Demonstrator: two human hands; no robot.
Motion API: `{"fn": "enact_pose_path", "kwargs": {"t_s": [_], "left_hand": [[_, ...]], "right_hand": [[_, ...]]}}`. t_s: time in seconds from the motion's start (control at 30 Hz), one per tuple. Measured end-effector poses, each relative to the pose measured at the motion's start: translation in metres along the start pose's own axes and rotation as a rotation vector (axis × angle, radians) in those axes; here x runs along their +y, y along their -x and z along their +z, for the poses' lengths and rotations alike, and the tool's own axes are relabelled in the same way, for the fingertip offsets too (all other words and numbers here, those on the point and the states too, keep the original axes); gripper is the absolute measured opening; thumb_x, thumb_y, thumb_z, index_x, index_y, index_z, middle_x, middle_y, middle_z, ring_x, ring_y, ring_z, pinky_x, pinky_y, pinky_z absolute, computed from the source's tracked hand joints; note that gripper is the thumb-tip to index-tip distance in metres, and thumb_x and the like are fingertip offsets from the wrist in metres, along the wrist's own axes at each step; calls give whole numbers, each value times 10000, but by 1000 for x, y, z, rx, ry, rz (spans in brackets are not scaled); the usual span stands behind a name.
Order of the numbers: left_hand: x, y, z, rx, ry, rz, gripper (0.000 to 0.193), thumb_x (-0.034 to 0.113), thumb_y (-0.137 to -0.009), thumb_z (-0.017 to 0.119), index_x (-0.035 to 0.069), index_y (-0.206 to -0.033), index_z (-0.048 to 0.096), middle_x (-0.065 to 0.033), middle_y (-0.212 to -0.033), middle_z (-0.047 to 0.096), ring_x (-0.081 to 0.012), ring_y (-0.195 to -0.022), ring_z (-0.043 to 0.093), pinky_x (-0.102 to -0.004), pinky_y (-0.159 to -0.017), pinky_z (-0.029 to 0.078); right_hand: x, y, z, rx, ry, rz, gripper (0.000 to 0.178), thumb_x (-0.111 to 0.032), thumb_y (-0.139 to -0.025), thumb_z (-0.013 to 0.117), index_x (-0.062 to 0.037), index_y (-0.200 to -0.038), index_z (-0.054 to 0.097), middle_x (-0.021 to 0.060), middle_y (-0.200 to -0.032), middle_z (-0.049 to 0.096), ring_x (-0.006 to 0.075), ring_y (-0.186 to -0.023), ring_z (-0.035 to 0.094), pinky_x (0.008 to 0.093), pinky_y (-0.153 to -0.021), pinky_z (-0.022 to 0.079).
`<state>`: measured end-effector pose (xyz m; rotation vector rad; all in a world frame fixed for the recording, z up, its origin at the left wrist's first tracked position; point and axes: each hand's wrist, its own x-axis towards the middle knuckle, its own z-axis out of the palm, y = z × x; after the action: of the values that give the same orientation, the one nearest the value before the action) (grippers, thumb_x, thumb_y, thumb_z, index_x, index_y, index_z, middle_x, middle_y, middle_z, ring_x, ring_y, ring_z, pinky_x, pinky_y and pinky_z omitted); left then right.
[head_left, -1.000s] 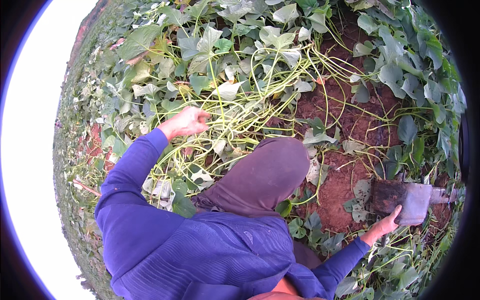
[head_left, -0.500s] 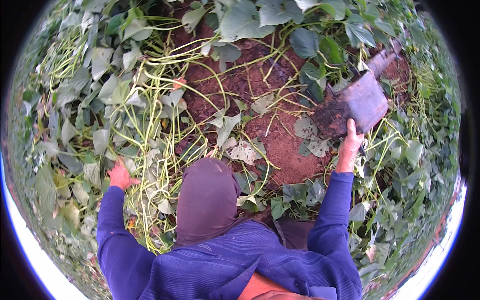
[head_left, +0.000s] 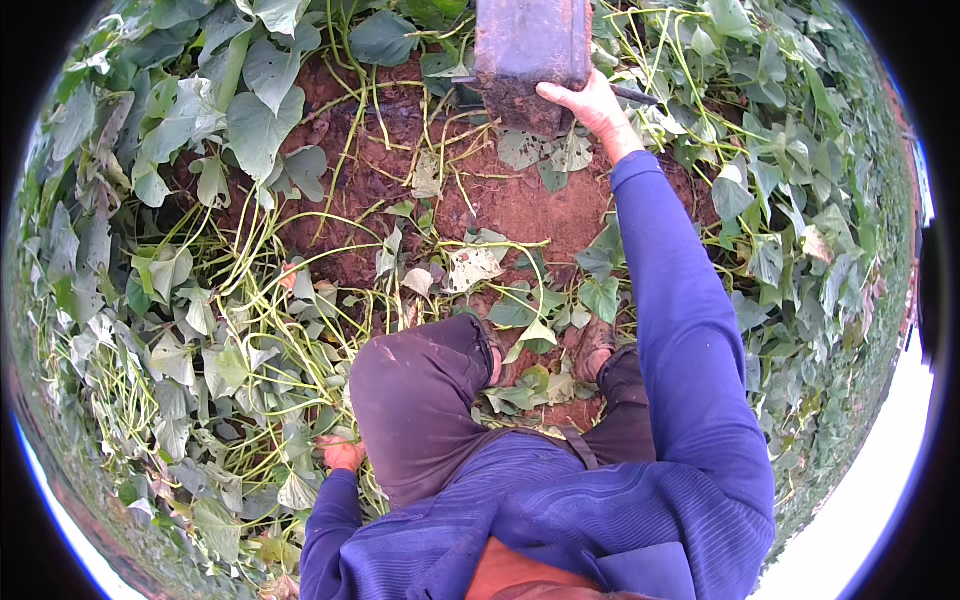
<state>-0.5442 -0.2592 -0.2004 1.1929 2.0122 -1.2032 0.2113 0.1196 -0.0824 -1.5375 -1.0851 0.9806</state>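
Note:
A dark, mud-stained box-shaped thing (head_left: 533,58) is held in my right hand (head_left: 597,108) at the top of the view. My thumb lies across its near face, while the other fingers are hidden by it. A dark rod (head_left: 634,95) sticks out just right of it. Down at my left side, my left hand (head_left: 342,453) is low among leafy green vines (head_left: 270,370), beside my left knee. Leaves and stems partly cover its fingers, so their grip is unclear. Long pale stems spread from there toward the reddish soil (head_left: 545,212) in front of me.
Dense heart-shaped leaves (head_left: 265,130) surround the patch of bare soil. My shoes (head_left: 594,352) stand close to a hole-eaten leaf (head_left: 472,267) and trailing stems. More foliage (head_left: 810,200) spreads to the right.
My right hand has carried the box-shaped thing forward and leftward. My left hand has drawn back closer to my knee. The view has shifted, and both shoes now show.

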Motion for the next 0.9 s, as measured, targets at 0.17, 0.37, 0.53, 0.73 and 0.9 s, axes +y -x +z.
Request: {"fn": "enact_pose_path", "kwargs": {"t_s": [0.17, 0.37, 0.53, 0.73, 0.9], "left_hand": [[-11, -41, 44, 256, 230, -118, 986, 402, -891, 743, -71, -1584, 226, -335, -1522, 393, -455, -1340, 539, -558, -1093, 472], [-3, -29, 24, 147, 588, -15, 1007, 273, -797, 799, -43, -1573, 239, -332, -1449, 472, -435, -1316, 562, -511, -1094, 480], [8, -18, 29, 325, 387, -5, 1355, 306, -637, 973, -103, -1595, 106, -316, -1490, 453, -414, -1349, 558, -478, -1072, 514], [10, -28, 4, 126, 439, -51, 1214, 456, -853, 777, -55, -1636, 4, -354, -1633, 244, -469, -1394, 512, -481, -1123, 479], [-4, 35, -141, -312, -365, 474, 925, 591, -821, 784, 15, -1500, 532, -313, -1444, 586, -358, -1302, 632, -477, -1075, 495]], "right_hand": [[7, 23, 13, -79, 270, -114, 997, -496, -621, 990, 59, -1360, 616, 194, -1284, 706, 282, -1201, 666, 384, -1091, 497], [-30, 67, 36, -53, 777, -88, 1278, -717, -532, 909, 137, -1405, 534, 321, -1355, 638, 420, -1272, 631, 422, -1116, 481], [-47, 69, 40, 30, 803, -128, 1271, -699, -553, 910, 139, -1427, 523, 311, -1355, 644, 413, -1278, 630, 424, -1122, 479], [-44, 89, 15, 26, 680, -118, 1252, -667, -563, 921, 139, -1432, 517, 299, -1373, 639, 396, -1292, 625, 396, -1127, 475], [-24, 113, 7, -2, 717, 27, 1288, -682, -575, 902, 128, -1480, 475, 304, -1472, 564, 384, -1389, 550, 388, -1187, 416]]}}
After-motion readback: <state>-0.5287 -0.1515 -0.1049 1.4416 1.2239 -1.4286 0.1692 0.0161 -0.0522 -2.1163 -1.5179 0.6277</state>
